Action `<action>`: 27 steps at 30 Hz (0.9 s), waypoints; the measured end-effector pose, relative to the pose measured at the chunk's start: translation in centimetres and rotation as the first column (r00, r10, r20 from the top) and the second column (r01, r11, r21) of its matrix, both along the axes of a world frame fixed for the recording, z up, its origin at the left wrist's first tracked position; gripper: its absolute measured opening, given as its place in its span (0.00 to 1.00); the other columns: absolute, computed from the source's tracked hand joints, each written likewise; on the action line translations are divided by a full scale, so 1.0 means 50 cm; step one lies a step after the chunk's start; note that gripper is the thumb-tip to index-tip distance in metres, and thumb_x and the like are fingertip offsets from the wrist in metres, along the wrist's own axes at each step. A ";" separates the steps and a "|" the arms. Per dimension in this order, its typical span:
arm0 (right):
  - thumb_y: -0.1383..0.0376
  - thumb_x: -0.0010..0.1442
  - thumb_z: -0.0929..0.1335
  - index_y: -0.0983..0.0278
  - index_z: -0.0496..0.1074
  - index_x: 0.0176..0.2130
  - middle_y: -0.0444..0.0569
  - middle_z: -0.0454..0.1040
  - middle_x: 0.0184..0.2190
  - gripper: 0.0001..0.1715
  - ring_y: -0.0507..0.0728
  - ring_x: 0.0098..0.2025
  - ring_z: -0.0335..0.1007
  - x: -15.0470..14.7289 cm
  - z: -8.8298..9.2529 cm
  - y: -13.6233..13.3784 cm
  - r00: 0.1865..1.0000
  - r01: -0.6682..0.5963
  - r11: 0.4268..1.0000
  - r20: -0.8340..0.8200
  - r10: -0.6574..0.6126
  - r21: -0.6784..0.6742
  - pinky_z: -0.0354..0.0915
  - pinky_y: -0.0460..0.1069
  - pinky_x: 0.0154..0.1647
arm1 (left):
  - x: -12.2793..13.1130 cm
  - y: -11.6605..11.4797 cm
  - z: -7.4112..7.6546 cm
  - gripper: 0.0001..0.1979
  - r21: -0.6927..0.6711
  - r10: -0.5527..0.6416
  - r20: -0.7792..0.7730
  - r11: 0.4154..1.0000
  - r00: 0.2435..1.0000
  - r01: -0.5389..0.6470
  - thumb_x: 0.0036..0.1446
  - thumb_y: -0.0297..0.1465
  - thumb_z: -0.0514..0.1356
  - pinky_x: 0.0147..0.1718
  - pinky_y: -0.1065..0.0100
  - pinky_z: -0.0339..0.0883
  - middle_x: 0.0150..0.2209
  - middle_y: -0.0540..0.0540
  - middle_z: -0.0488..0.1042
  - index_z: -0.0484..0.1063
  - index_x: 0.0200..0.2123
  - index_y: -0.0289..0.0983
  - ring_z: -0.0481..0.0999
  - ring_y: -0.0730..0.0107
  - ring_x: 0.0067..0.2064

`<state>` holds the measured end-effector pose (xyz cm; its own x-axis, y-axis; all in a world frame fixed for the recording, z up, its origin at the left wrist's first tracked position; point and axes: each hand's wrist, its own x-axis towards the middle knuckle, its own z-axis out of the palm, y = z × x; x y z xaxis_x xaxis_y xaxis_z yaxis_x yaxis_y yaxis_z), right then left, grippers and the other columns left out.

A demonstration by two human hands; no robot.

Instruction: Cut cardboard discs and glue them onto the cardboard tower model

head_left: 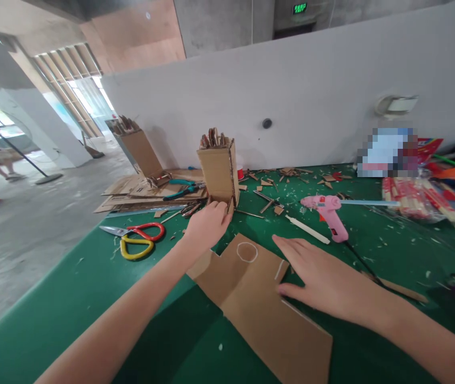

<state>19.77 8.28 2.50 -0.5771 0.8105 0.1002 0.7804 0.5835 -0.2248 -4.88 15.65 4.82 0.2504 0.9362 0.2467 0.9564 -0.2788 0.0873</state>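
My left hand (206, 226) reaches forward and grips the bottom of an upright cardboard box (218, 174) stuffed with cardboard scraps. My right hand (320, 280) lies flat with fingers stretched out on the right edge of a flat cut cardboard piece (251, 298), which has a white circle drawn on it. This piece rests on the green table (71, 298) in front of me.
Red and yellow scissors (137, 240) lie to the left. A pink glue gun (328, 212) with its cord and a white glue stick (306, 229) lie to the right. Cardboard sheets (139, 194), teal pliers (183, 189) and another scrap box (138, 146) sit behind, packs of sticks (415, 197) far right.
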 end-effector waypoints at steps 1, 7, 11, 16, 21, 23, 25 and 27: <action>0.50 0.59 0.64 0.70 0.56 0.64 0.61 0.62 0.60 0.42 0.69 0.60 0.59 0.000 0.003 0.002 1.000 0.005 1.000 0.007 -0.005 0.009 0.64 0.61 0.54 | -0.004 -0.015 0.002 0.14 0.023 0.001 -0.017 1.000 1.000 -0.001 0.64 0.32 0.47 0.42 0.60 0.65 0.43 0.39 0.73 0.69 0.43 0.36 0.72 0.57 0.46; 0.60 0.66 0.56 0.68 0.64 0.57 0.57 0.68 0.56 0.25 0.63 0.57 0.63 -0.017 0.021 0.060 0.998 0.045 0.999 -0.050 -0.046 -0.026 0.64 0.58 0.54 | -0.051 -0.083 -0.013 0.16 0.141 0.003 -0.171 0.990 0.985 0.022 0.64 0.32 0.45 0.50 0.54 0.61 0.52 0.41 0.69 0.70 0.47 0.38 0.65 0.54 0.54; 0.62 0.66 0.57 0.68 0.66 0.55 0.59 0.68 0.55 0.23 0.64 0.57 0.63 -0.048 0.017 0.121 0.991 0.049 0.995 -0.118 -0.059 -0.082 0.62 0.58 0.54 | -0.088 -0.109 -0.020 0.20 -0.121 -0.114 -0.056 0.987 0.992 0.106 0.62 0.41 0.48 0.53 0.52 0.60 0.53 0.42 0.68 0.68 0.51 0.39 0.65 0.55 0.55; 0.54 0.66 0.57 0.66 0.70 0.49 0.59 0.72 0.50 0.25 0.66 0.56 0.64 -0.082 -0.005 0.156 0.981 0.044 0.986 -0.182 -0.073 -0.158 0.62 0.58 0.51 | -0.101 -0.127 -0.008 0.40 -0.418 -0.395 0.071 0.822 0.916 0.387 0.45 0.55 0.60 0.57 0.54 0.57 0.61 0.39 0.60 0.63 0.58 0.39 0.59 0.50 0.61; 0.53 0.68 0.51 0.64 0.72 0.46 0.57 0.73 0.49 0.29 0.64 0.54 0.66 -0.082 -0.005 0.155 0.968 0.044 0.972 -0.231 -0.099 -0.232 0.62 0.56 0.51 | -0.079 -0.130 -0.017 0.44 -0.382 -0.421 0.122 0.816 0.899 0.434 0.42 0.57 0.61 0.58 0.54 0.55 0.59 0.39 0.63 0.62 0.58 0.39 0.61 0.50 0.59; 0.51 0.68 0.51 0.63 0.72 0.47 0.57 0.73 0.51 0.31 0.65 0.55 0.65 -0.074 0.000 0.153 0.966 0.042 0.965 -0.234 -0.105 -0.258 0.62 0.56 0.51 | -0.076 -0.126 -0.021 0.42 -0.343 -0.415 0.106 0.838 0.904 0.424 0.44 0.56 0.60 0.59 0.52 0.52 0.59 0.41 0.63 0.61 0.59 0.41 0.60 0.50 0.60; 0.49 0.67 0.51 0.63 0.71 0.49 0.57 0.71 0.53 0.32 0.66 0.57 0.64 -0.064 0.005 0.148 0.959 0.056 0.957 -0.252 -0.131 -0.285 0.61 0.58 0.54 | -0.091 -0.116 -0.022 0.36 -0.285 -0.363 0.067 0.886 0.929 0.367 0.52 0.54 0.56 0.59 0.51 0.51 0.60 0.41 0.62 0.60 0.59 0.41 0.59 0.51 0.61; 0.46 0.66 0.52 0.62 0.69 0.53 0.56 0.68 0.56 0.33 0.67 0.59 0.61 -0.051 0.010 0.139 0.934 0.084 0.950 -0.308 -0.180 -0.302 0.58 0.60 0.57 | -0.131 -0.100 -0.020 0.26 -0.211 -0.244 0.022 0.947 0.969 0.243 0.60 0.46 0.49 0.58 0.53 0.54 0.59 0.41 0.64 0.62 0.57 0.40 0.61 0.54 0.60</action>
<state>17.24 15.23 3.01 -0.4365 0.8994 0.0233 0.7000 0.3557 -0.6193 -11.43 10.66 3.81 0.4783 0.8768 0.0492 0.8620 -0.4794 0.1648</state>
